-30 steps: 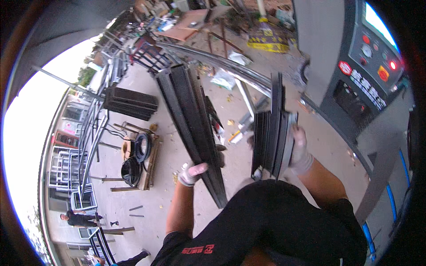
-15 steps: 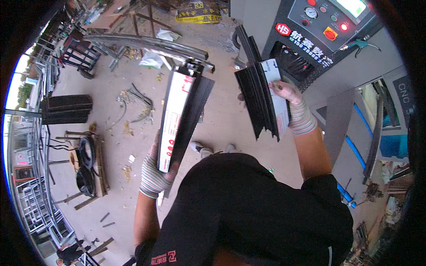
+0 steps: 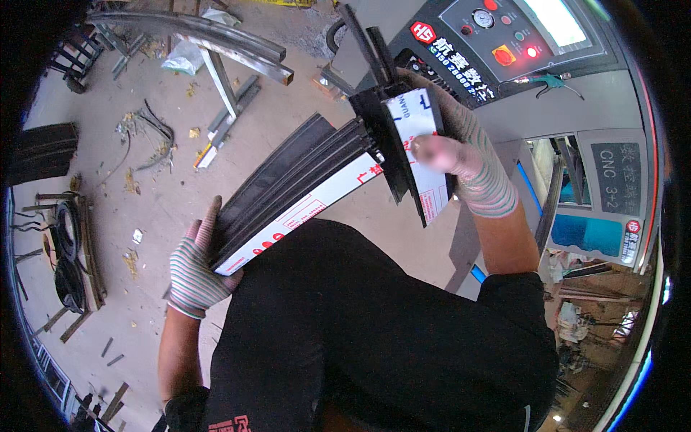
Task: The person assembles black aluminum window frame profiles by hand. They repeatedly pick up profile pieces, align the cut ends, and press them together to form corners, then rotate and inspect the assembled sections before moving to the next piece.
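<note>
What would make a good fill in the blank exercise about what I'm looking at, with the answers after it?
The gloves on the left hand and right hand are patterned with ____.
The strip along the longer black bundle has red print on a ____ background.
The shorter black bundle is held in the ____ hand.
The lit lamp on the control panel glows ____.

Missing words: stripes; white; right; red.

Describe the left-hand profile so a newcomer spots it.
Find the black shirt, lower middle; the gloved left hand is at its upper left. That hand's ridged black profile, edged below in white film, slants up rightward, less steeply than the right hand's piece.
</note>
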A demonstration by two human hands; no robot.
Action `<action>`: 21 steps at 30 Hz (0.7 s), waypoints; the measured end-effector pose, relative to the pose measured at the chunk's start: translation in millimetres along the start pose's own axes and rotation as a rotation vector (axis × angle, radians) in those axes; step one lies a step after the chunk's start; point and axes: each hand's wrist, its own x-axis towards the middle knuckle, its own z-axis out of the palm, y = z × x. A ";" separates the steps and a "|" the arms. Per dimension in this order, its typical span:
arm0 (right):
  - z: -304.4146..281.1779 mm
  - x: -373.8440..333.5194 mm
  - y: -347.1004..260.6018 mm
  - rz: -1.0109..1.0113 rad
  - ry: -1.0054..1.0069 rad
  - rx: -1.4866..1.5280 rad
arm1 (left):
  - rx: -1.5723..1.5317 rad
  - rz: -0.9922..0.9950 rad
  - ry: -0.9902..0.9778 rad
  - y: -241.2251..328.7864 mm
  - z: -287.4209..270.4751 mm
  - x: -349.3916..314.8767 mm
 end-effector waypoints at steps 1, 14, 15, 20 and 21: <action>5.2 2.3 0.0 -0.014 0.021 -0.081 | 0.036 0.006 -0.007 0.3 -1.3 -0.4; 6.8 -6.6 49.7 0.062 -0.032 0.177 | 0.243 -0.043 -0.192 7.9 -17.6 -9.1; 7.4 -12.5 48.1 0.116 0.009 0.133 | 0.280 -0.046 -0.203 8.6 -19.0 -10.4; 8.9 -32.6 41.2 0.180 -0.009 -0.169 | 0.315 0.004 -0.158 10.9 -23.7 -15.0; 10.2 -33.7 42.1 0.130 -0.017 -0.188 | 0.320 0.013 -0.136 11.1 -24.1 -15.6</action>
